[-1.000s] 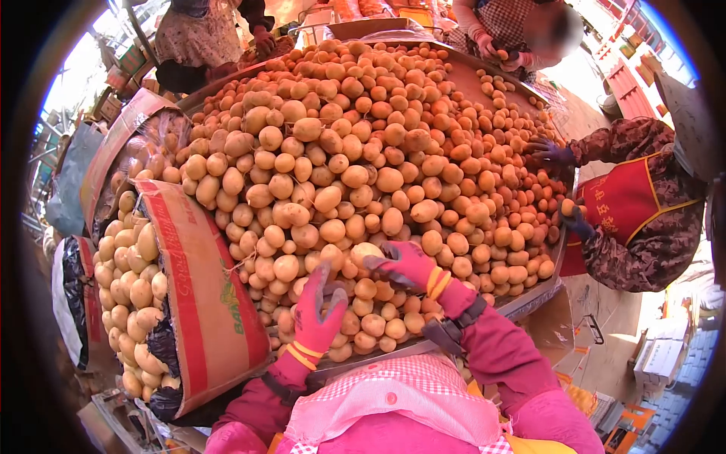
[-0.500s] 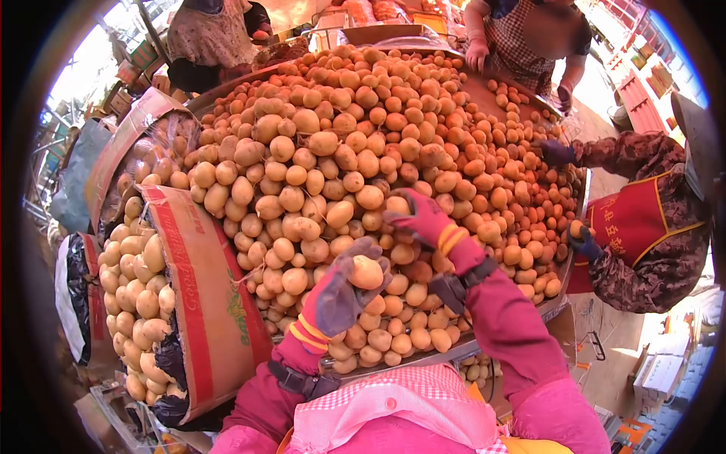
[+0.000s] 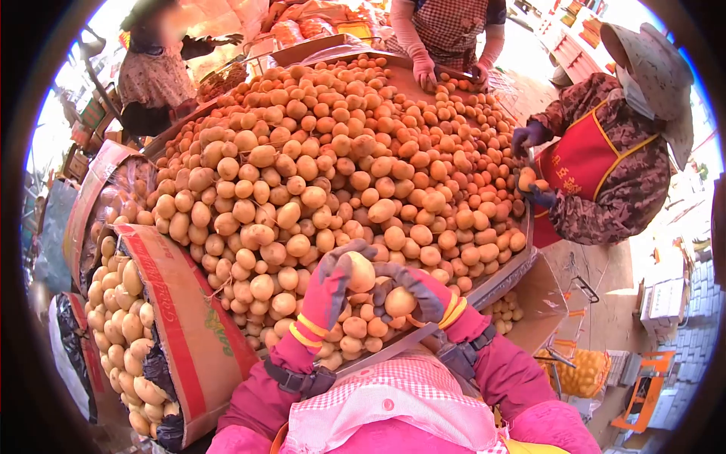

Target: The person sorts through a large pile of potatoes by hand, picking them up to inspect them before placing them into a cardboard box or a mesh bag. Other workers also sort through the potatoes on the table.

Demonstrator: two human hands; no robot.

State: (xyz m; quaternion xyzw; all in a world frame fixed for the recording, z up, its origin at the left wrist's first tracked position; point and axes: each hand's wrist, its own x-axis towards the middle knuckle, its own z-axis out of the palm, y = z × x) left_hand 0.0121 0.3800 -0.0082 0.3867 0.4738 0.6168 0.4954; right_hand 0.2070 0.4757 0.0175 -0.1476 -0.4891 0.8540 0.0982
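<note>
My left hand, in a pink and grey glove with yellow bands at the cuff, is closed around a pale potato. Close beside it, my right hand, gloved the same way, grips another potato. Both hands are over the near edge of a big heap of potatoes, just in front of my pink checked apron. Parts of the fingers are hidden behind the held potatoes.
At my left stands a cardboard box full of potatoes. The table has a raised metal rim. A person in a red apron holds potatoes at the right; two others stand across the heap. A filled yellow net bag is lower right.
My right hand has drawn back from the heap with a potato, towards my left hand, which still holds its potato. My view has shifted right, and the person at the right has straightened.
</note>
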